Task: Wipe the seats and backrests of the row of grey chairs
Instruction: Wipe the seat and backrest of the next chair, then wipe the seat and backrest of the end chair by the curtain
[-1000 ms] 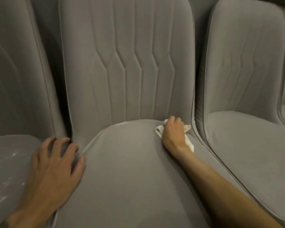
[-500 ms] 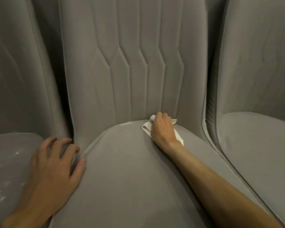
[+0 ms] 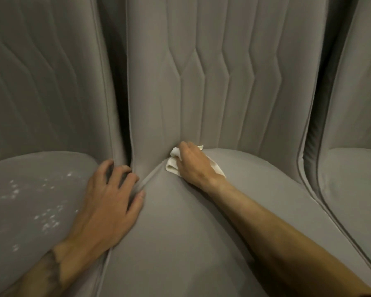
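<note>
Head view, one row of grey chairs. The centre chair's seat (image 3: 191,243) fills the lower middle of the frame, and its channel-stitched backrest (image 3: 212,71) rises above it. The right hand (image 3: 194,167) sits at centre frame, in the crease where seat meets backrest. Its fingers are curled over a folded white cloth (image 3: 171,168), which it holds and presses against the upholstery. Part of the cloth shows to the left of the knuckles and part behind the wrist. The left hand (image 3: 109,200), at lower left of centre, holds nothing. Its fingers are spread, and the palm rests across the gap between the centre seat and the left-frame seat (image 3: 19,243), with the fingertips on the centre seat's edge, apparently as a brace.

Step in hand, as judged: wiping the rear crease of the centre seat, near its left end. The next move probably calls for firm, even pressure while drawing the cloth forward across the seat or up the backrest channels. The left-frame seat carries scattered white specks (image 3: 49,219), so it likely needs wiping too. The right-frame chair (image 3: 351,200) shows no visible soiling.

No brand, label or legible writing appears on the chairs or the cloth. A dark marking on the left forearm (image 3: 45,273) is too blurred to read.
</note>
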